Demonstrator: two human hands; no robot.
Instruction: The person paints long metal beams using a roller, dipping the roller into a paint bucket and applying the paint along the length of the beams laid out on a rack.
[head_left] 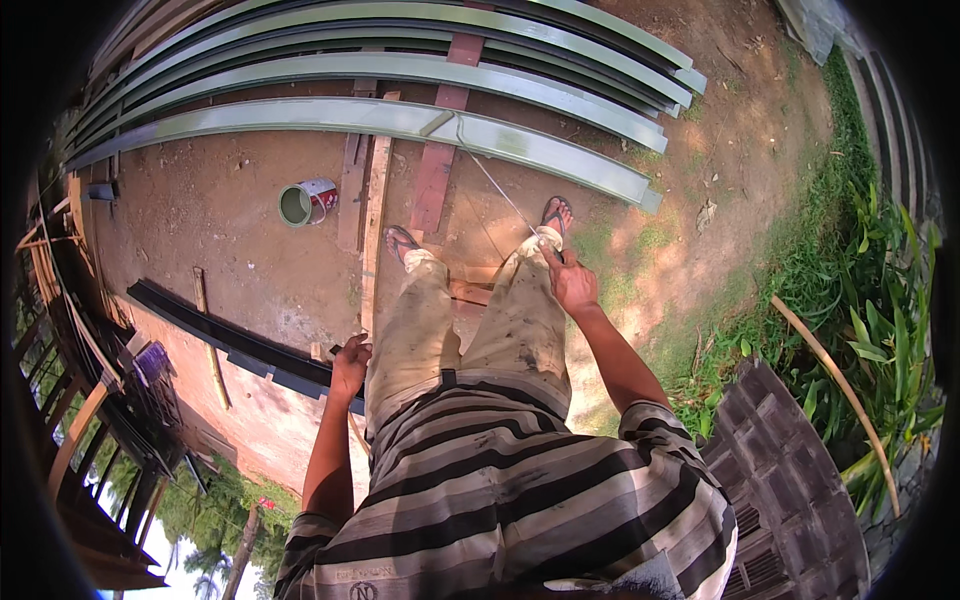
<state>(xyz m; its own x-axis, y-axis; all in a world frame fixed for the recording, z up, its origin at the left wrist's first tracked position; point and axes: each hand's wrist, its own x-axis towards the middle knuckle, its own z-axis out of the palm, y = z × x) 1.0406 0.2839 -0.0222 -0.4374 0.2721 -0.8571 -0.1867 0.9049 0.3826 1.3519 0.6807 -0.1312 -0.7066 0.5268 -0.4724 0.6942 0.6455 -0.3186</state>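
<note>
My right hand (573, 285) is wrapped round the handle of a paint roller (437, 123). Its thin metal rod reaches forward, and the roller head rests on the top face of the nearest grey-green beam (560, 155). That beam looks glossy, with a coat of the same pale green. Beside my left thigh, my left hand (350, 366) is curled with the fingers bent. A small dark piece shows at its fingertips; what it is I cannot make out. An open paint bucket (310, 202), white and red outside and grey-green inside, lies ahead to the left.
More grey-green beams (420, 68) lie in rows behind the nearest one, across reddish planks (435, 185). A narrow timber (377, 220) runs beside my left foot. A long black channel (225, 335) lies at left. Plants (885, 330) and a curved stick (840, 390) stand right.
</note>
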